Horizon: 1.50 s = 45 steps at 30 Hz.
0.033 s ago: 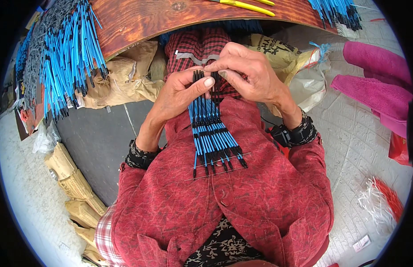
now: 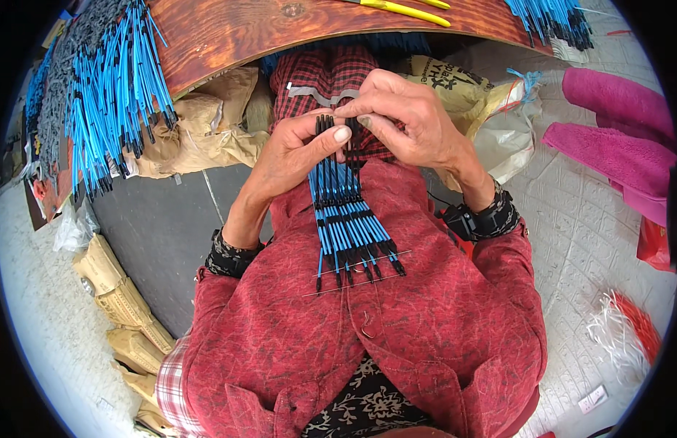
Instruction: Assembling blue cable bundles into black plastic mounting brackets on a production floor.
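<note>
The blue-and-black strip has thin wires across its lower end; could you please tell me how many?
2: an upper wire and a roughly parallel lower wire, both across the lower end of the strip. More may be hidden within it.

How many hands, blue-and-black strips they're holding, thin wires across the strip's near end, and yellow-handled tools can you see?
Hands, left hand and right hand: 2
Blue-and-black strip: 1
Thin wires: 2
Yellow-handled tool: 1
Total: 6
</note>
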Motion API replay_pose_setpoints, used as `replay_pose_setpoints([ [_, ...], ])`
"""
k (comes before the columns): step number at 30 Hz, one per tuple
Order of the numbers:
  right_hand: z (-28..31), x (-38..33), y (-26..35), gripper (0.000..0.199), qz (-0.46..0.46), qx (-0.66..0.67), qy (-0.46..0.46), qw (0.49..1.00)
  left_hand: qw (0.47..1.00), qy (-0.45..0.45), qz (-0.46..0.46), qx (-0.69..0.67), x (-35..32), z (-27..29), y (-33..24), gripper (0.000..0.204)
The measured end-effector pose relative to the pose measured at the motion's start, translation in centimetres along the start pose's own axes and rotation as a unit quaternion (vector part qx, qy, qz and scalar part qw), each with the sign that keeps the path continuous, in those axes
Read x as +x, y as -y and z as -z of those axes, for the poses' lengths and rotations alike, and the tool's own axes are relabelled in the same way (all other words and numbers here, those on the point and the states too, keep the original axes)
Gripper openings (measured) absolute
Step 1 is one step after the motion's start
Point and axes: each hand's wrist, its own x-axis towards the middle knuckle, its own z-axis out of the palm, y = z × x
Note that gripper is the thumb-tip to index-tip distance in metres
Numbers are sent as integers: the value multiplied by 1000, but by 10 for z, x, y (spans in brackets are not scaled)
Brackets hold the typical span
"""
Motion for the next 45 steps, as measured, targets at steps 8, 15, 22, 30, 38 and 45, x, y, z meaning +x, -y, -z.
replay_pose_setpoints([
  [8, -1, 2, 0, 27, 5, -2, 5, 1000, 1000, -17, -3, -1, 0, -2, -3, 30],
  [15, -5, 1, 1, 23, -7, 44, -8, 999, 1000, -11, 10, -2, -2, -1, -2, 31],
  [22, -3, 0, 5, 22, -30, 3, 1, 1000, 1000, -9, -3, -11, -2, -1, -1, 31],
  [30, -5, 3, 6, 20, -16, -13, -1, 1000, 1000, -15, 16, 9, -4, -1, -2, 31],
  [38, -14, 0, 3, 26, -17, 0, -16, 1000, 1000, -13, 27, 6, -8, 3, 8, 36],
  [45, -13, 1, 3, 22, -20, 30, -19, 999, 1000, 0, 11, 4, -13, 2, 1, 45],
])
